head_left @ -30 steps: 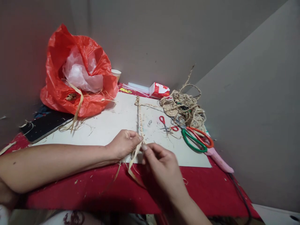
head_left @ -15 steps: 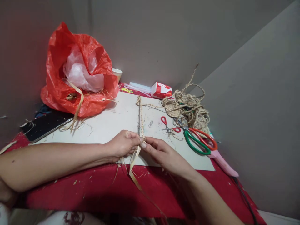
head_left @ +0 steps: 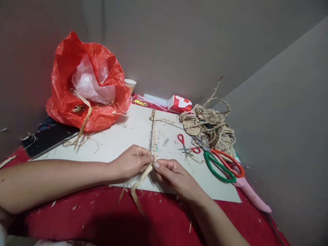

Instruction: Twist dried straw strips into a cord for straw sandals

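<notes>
A thin braided straw cord [head_left: 154, 136] runs toward me down the white board [head_left: 115, 141]. My left hand [head_left: 134, 160] is closed, thumb and fingers pinching the cord's near end. From the other side my right hand [head_left: 173, 172] pinches the same spot between thumb and fingers, the two thumbs almost touching. Loose flat straw strands [head_left: 142, 178] hang from the pinched end over the board's front edge. The cord's far end links by a thin strand to a heap of braided cord [head_left: 214, 123] on the right.
Small red-handled scissors [head_left: 185, 145] and large scissors with green and orange handles [head_left: 220, 165] lie right, beside a pink handle [head_left: 253, 194]. A red plastic bag [head_left: 88, 85], a phone [head_left: 48, 138], a paper cup [head_left: 130, 85] and a red-white box [head_left: 179, 103] stand or lie around the red cloth [head_left: 102, 208].
The view has shifted slightly, so everything sits a little lower. The loose strands have swung left below my hands. Both hands keep their pinch at the cord's near end.
</notes>
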### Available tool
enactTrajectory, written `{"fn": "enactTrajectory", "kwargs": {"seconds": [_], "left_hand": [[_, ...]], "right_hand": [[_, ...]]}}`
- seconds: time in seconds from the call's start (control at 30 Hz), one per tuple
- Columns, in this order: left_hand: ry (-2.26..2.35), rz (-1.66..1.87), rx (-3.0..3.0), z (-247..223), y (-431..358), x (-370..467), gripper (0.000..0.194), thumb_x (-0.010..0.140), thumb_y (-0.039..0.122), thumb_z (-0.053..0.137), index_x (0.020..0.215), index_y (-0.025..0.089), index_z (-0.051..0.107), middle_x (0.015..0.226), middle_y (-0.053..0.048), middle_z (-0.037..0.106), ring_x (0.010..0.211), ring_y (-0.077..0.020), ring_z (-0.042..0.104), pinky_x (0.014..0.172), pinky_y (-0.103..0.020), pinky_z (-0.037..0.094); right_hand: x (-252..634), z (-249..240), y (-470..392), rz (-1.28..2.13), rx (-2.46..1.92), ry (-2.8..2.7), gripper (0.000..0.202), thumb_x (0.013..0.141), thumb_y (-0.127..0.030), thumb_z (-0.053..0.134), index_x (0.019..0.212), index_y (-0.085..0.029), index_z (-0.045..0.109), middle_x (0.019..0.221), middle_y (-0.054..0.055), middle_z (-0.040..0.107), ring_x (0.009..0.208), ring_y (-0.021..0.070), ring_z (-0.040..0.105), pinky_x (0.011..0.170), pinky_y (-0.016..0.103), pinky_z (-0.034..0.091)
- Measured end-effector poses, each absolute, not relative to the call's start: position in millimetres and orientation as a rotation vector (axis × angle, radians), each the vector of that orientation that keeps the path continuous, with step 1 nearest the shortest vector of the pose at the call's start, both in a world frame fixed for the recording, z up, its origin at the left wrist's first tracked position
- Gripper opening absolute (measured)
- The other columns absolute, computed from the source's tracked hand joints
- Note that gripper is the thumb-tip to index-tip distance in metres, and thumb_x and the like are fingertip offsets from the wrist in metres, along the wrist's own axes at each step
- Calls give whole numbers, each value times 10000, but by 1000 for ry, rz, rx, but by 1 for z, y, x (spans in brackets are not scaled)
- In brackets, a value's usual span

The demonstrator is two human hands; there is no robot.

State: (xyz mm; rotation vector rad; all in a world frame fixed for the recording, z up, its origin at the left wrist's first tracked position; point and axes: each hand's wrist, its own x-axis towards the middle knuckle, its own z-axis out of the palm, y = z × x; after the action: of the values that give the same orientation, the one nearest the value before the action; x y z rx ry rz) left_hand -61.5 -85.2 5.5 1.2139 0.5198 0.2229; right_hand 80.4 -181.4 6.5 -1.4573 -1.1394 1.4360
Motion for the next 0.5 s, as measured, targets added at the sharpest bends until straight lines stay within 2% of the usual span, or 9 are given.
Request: {"fn": "enactTrajectory", "kwargs": {"seconds": [0.17, 0.37, 0.5], "left_hand": [[489, 278, 1539, 8, -86, -64, 264, 841, 291, 441, 649, 138, 538, 543, 45, 440, 509, -68, 341, 493, -197, 279], [495, 176, 1825, 15, -84, -66, 230, 824, 191, 376, 695, 140, 560, 567, 34, 464, 507, -74, 378, 493, -200, 281], [572, 99, 2016, 22, -87, -68, 197, 814, 194, 366, 664, 163, 489, 538, 39, 436, 500, -87, 397, 477, -207, 264]], "right_hand": [[81, 2, -183, 1383, -1428, -1032, 450, 867, -451, 497, 523, -173, 413, 451, -72, 306, 424, 65, 202, 412, 229, 147], [69, -8, -184, 1447, -1289, -720, 343, 844, -392, 554, 606, -145, 551, 421, -104, 235, 377, 49, 141, 376, 216, 93], [61, -10, -184, 1461, -1213, -553, 386, 810, -358, 606, 534, -180, 402, 430, -107, 229, 381, 42, 132, 359, 202, 100]]}}
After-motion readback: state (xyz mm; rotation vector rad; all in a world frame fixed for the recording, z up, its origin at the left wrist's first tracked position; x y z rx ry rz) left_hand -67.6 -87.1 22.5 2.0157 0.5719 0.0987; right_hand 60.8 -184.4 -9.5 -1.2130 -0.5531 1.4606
